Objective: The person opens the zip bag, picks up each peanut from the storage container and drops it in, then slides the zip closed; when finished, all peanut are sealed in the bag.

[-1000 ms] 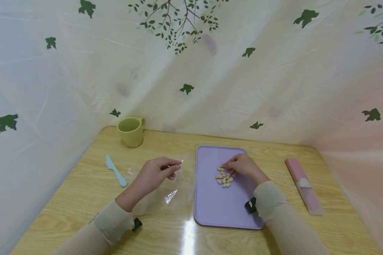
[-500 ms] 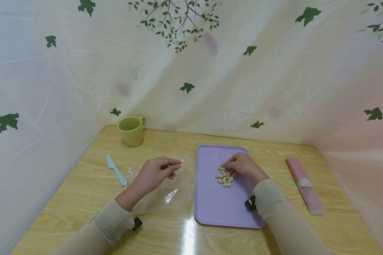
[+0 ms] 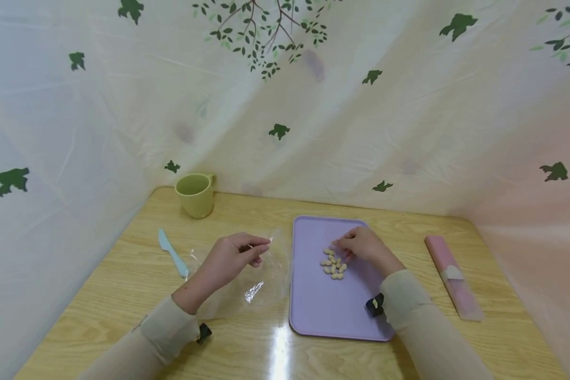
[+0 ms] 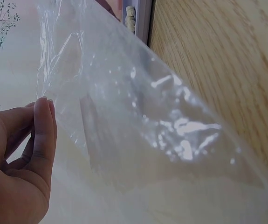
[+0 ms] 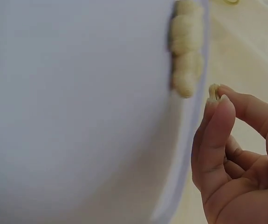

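My left hand (image 3: pixel 233 258) pinches the edge of a clear plastic bag (image 4: pixel 138 149) between thumb and fingertips. The thin bag (image 3: pixel 261 295) hangs and spreads over the wood left of the tray. Over the purple tray (image 3: pixel 332 316), my right hand (image 3: pixel 363 246) pinches one peanut (image 5: pixel 213 91) at its fingertips, beside a small heap of unshelled peanuts (image 3: pixel 334 269). From the right wrist the heaped peanuts (image 5: pixel 186 37) appear blurred along the tray's far part, with the hand (image 5: pixel 245 158) to their right.
A green mug (image 3: pixel 195 198) stands at the back left of the wooden table (image 3: pixel 123 295). A light blue knife (image 3: pixel 173 254) lies left of the bag, and a pink case (image 3: pixel 451 277) lies right of the tray. Patterned cloth (image 3: pixel 323 158) rises behind the table.
My right hand has shifted slightly to the right, drawing back a little from the top of the peanut heap. The left hand and the bag have stayed nearly still.
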Demonstrator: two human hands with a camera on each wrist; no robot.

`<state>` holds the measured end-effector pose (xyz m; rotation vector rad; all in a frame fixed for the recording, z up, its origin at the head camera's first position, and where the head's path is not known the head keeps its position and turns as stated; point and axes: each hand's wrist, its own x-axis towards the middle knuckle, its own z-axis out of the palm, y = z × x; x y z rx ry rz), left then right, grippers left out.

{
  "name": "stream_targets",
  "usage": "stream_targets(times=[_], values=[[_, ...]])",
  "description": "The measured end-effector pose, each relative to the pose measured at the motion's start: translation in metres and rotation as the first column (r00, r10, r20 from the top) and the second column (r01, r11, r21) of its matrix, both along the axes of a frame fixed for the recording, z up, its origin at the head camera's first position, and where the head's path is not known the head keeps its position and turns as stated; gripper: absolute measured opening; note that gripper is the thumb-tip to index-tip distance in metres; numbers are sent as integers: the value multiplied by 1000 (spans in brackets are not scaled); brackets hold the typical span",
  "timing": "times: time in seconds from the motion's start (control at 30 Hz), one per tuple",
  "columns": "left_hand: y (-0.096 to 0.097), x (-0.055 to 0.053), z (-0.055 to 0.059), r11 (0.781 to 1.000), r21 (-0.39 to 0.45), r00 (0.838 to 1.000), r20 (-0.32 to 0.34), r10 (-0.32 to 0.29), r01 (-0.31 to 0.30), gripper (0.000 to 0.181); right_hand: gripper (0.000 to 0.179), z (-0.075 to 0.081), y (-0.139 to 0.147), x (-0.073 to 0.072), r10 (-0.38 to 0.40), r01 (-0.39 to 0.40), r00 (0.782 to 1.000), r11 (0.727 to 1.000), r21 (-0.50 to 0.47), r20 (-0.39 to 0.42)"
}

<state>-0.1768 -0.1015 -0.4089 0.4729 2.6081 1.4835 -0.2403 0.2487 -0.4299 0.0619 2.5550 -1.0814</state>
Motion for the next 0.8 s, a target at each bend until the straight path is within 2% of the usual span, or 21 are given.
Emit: stream_targets(times=[0.13,0.33,0.6,0.8], values=[[1,-1,0,1000,9,1000,-12,-6,6,26,33,12,-4,5,-30,29,999,999,-43,-31],[1,0,0,1000,7,1000,-12,-16,16,26,37,21,-24,18,-3,-6,999,985,-171,-52],[2,1,0,1000,8,1000,-14,-14,14,27,40,31,-62,43,22,-23,1000,978,-208,-9],[2,1,1,1000,0,1000,-9,-3,3,26,35,32,-82,57,85,-93,996,964,-250,-41]])
